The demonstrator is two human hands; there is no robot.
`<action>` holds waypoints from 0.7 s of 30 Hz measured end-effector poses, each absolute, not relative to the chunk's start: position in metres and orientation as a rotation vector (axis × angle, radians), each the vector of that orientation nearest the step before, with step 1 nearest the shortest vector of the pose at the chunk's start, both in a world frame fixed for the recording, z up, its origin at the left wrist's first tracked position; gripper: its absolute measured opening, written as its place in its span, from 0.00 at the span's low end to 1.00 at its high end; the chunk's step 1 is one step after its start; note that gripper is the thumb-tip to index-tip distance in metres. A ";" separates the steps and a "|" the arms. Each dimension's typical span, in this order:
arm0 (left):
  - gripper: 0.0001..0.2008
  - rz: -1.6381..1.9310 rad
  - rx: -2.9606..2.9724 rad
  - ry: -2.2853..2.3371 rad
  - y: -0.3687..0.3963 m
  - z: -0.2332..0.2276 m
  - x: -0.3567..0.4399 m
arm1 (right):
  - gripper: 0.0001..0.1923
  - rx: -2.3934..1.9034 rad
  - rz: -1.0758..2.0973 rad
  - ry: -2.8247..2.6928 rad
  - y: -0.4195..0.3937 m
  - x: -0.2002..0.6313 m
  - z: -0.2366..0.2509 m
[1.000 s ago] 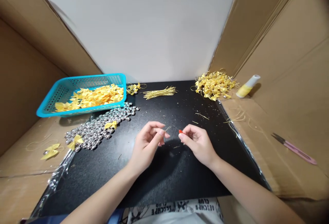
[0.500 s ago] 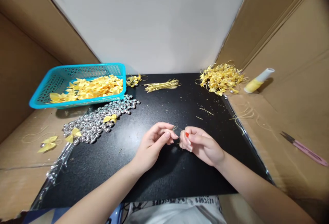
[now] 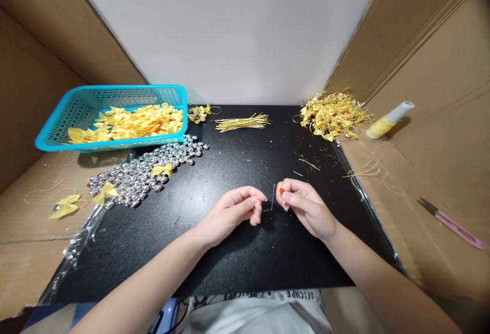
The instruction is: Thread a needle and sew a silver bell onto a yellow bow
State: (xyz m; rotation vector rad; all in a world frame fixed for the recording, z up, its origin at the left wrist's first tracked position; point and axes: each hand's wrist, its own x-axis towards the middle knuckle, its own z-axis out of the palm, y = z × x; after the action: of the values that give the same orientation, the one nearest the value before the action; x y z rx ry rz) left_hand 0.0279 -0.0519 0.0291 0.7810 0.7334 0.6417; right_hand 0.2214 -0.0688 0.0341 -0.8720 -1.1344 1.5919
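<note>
Thread (image 3: pixel 272 198), a short gold piece, is standing nearly upright between the two hands, its long axis running up and down over the middle of the black mat (image 3: pixel 237 252). The left hand (image 3: pixel 233 212) is curling its fingers in, fingertips pinched near the thread's lower end; whether it is actually gripping the thread I cannot tell. The right hand (image 3: pixel 304 210) is closing thumb and forefinger just beside the thread's upper end, and contact there is too fine to make out.

At the mat's far left a blue basket (image 3: pixel 69 127) is holding a heap of yellow bows (image 3: pixel 130 122). Silver beads (image 3: pixel 147 173) are lying loose just in front of it. A bundle of gold threads (image 3: pixel 242 122) is lying crosswise at the far edge, and a pile of finished bows (image 3: pixel 332 114) is sitting at the far right corner.
</note>
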 end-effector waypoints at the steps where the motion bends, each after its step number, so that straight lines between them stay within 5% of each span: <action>1: 0.09 0.616 0.744 0.732 -0.052 0.030 0.029 | 0.16 -0.876 1.588 -1.140 -0.069 0.222 0.034; 9: 0.05 0.626 0.721 0.783 -0.053 0.033 0.031 | 0.16 -0.904 1.572 -1.152 -0.067 0.222 0.032; 21: 0.18 0.727 1.229 0.836 -0.057 0.024 0.024 | 0.17 -0.897 1.594 -1.274 -0.069 0.221 0.033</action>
State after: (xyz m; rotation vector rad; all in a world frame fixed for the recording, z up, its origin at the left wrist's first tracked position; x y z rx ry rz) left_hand 0.0242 -0.0574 0.0239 1.2287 0.8365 0.7266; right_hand 0.2214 -0.0691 0.0331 -0.8965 -1.2741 1.5943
